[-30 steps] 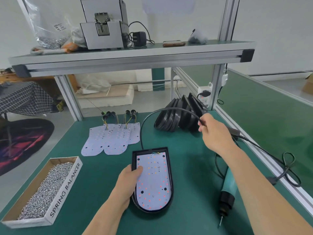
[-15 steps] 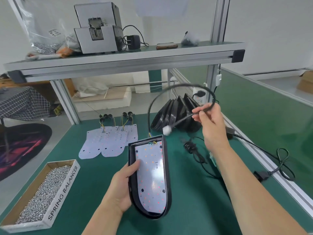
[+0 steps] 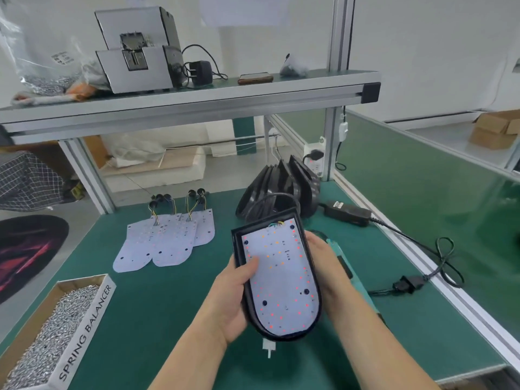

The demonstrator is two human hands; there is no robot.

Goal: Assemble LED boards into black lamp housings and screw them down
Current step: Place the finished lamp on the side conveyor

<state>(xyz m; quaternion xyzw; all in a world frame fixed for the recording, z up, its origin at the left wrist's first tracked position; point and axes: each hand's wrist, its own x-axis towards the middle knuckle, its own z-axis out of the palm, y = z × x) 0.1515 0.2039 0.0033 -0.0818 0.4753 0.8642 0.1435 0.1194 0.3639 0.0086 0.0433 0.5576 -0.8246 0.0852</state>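
I hold a black lamp housing (image 3: 239, 249) lifted off the green bench, tilted toward me. A white LED board (image 3: 281, 282) with red and orange dots lies inside it. My left hand (image 3: 233, 294) grips its left side, thumb pressed on the board. My right hand (image 3: 326, 266) cups the right edge from behind. A white connector (image 3: 268, 347) hangs below the housing's rounded end. Loose LED boards (image 3: 163, 240) with wired black plugs lie at the back left. A stack of empty black housings (image 3: 278, 187) leans at the back.
A cardboard box of screws (image 3: 53, 327) marked SPRING BALANCER sits at front left. A teal electric screwdriver (image 3: 346, 266) lies behind my right hand. A black power adapter (image 3: 347, 212) and its cable (image 3: 444, 257) run along the right rail. A shelf (image 3: 197, 99) spans overhead.
My right hand let go of the black cable and came down onto the housing's right side. The housing rose and shifted right; its cable and white connector now hang beneath it.
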